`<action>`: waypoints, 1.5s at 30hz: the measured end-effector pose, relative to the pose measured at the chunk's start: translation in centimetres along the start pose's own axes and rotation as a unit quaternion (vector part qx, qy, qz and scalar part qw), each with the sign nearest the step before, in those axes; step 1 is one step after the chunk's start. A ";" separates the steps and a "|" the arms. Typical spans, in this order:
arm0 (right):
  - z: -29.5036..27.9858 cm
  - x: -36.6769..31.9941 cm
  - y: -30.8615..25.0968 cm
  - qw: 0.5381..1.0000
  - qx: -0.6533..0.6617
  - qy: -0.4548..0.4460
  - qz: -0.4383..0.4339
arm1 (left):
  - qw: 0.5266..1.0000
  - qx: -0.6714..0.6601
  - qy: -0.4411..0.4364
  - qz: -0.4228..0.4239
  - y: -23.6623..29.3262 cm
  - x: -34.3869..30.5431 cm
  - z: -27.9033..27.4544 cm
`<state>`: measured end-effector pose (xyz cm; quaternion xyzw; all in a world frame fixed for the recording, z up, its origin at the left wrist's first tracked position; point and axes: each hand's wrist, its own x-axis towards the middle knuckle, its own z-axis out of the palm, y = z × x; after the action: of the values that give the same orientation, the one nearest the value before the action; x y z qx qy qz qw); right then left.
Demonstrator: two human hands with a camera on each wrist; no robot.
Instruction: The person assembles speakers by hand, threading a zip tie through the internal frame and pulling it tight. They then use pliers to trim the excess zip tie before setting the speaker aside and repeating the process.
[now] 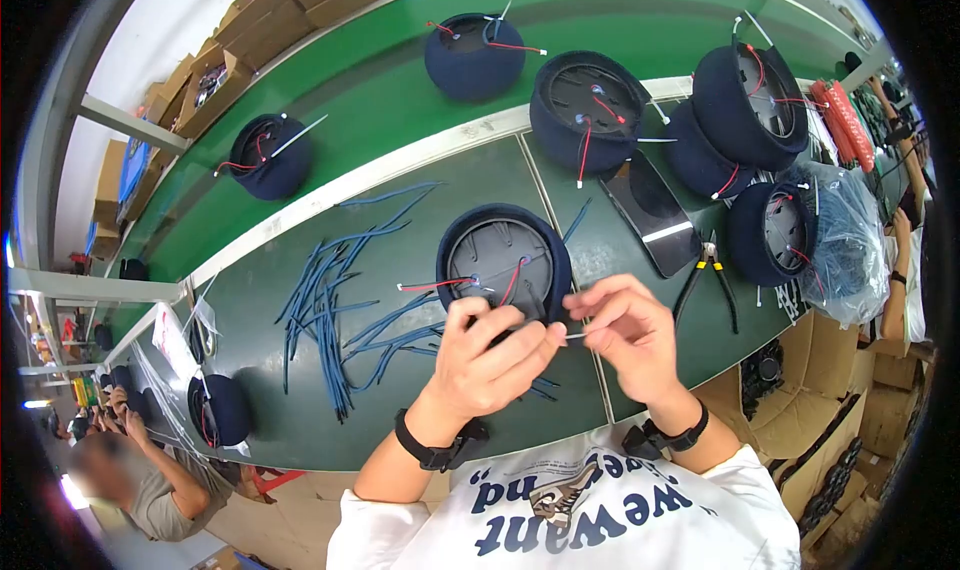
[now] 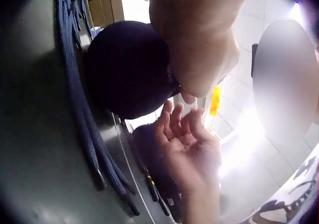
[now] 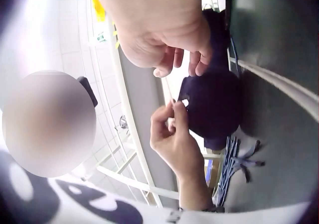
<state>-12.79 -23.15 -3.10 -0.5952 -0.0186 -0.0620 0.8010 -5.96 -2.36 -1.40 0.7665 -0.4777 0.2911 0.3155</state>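
In front of me, a round navy fabric-covered piece (image 1: 558, 260) stands with its black plastic recessed base (image 1: 480, 245) facing up. Red wires (image 1: 422, 286) with white plugs come out of the base. At the near rim my left hand (image 1: 485, 360) pinches a thin white cable tie (image 1: 575, 336) between thumb and fingertips, also visible in the right wrist view. My right hand (image 1: 632, 335) is just right of it, its fingers loosely bent and spread near the tie's end. The left wrist view shows this right hand (image 2: 189, 154) palm up, fingers apart.
Blue cords (image 1: 330, 310) lie loose left of the piece. To the right are a dark flat panel (image 1: 650, 215) and yellow-black pliers (image 1: 708, 270). Several similar navy pieces (image 1: 475, 65) stand along the green conveyor (image 1: 380, 90) and bench. A clear plastic bag (image 1: 845, 240) is at far right.
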 end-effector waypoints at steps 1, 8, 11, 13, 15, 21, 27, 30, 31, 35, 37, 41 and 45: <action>-0.5 0.1 -0.1 1.000 0.012 0.016 -0.007 | 1.000 0.026 -0.004 0.000 -0.4 -0.2 -0.1; -3.5 1.8 -2.0 1.000 0.013 -0.013 0.007 | 0.994 0.044 0.030 -0.095 0.4 -2.3 -4.7; -5.9 4.5 -2.8 0.987 -0.141 -0.071 0.021 | 0.959 0.019 -0.079 -0.272 -0.7 -3.3 -6.2; -4.9 6.1 -3.5 0.949 -0.275 -0.157 0.009 | 0.888 -0.083 -0.099 -0.440 -1.5 -2.4 -5.5; -2.7 7.6 -2.9 0.901 -0.368 -0.229 -0.023 | 0.909 -0.131 -0.114 -0.379 -3.4 -1.6 -3.6; -0.8 7.8 -0.2 0.884 -0.396 -0.239 -0.066 | 0.930 -0.255 -0.088 -0.252 -6.9 -2.7 0.9; -1.2 7.5 0.9 0.885 -0.400 -0.212 -0.110 | 0.931 -0.284 -0.067 -0.217 -8.0 -2.8 1.2; -1.2 7.8 -0.1 0.889 -0.387 -0.226 -0.090 | 0.934 -0.282 -0.070 -0.208 -7.8 -2.1 1.1; -1.3 7.7 0.0 0.889 -0.388 -0.225 -0.097 | 0.935 -0.278 -0.076 -0.205 -7.7 -2.0 1.0; -1.7 8.1 0.1 0.865 -0.427 -0.232 -0.127 | 0.943 -0.262 -0.089 -0.183 -8.2 -2.6 0.9; -1.8 7.9 -0.4 0.859 -0.444 -0.222 -0.123 | 0.942 -0.261 -0.082 -0.194 -8.1 -2.4 0.6; -3.3 5.7 -4.2 0.893 -0.406 -0.170 -0.097 | 0.899 -0.222 -0.111 -0.362 -5.9 -2.3 -3.5; -2.3 1.8 -6.8 0.878 -0.439 -0.170 -0.085 | 0.934 -0.065 -0.186 -0.298 -3.4 -2.8 -8.0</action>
<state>-11.96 -27.43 2.90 -0.8831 -0.1762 -0.0294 0.4339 -5.10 6.46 0.84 0.8920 -0.2949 0.0044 0.3425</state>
